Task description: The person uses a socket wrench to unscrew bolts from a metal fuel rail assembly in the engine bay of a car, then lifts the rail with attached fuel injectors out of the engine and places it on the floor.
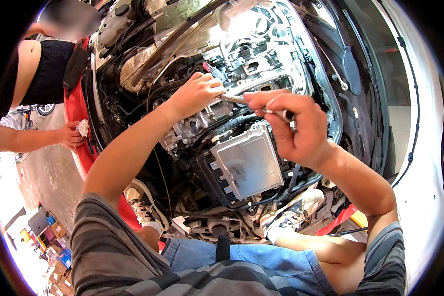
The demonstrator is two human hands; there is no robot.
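Observation:
A shiny metal socket wrench lies slantwise over the engine, between my two hands. My right hand is closed around its near end, thumb below and fingers above, with a round dark-mouthed end showing past the fingers. At the far end, my left hand is curled closed, its fingertips on the wrench's head; the palm side is hidden. Just beyond the left fingers sits a blue-grey connector. Below the hands is a flat silver metal control unit in a black frame.
My shoes rest inside the front of the engine bay. At left, another person's hand holds a crumpled white rag beside the red fender cover. A combination wrench lies near the windscreen. Boxes stand lower left.

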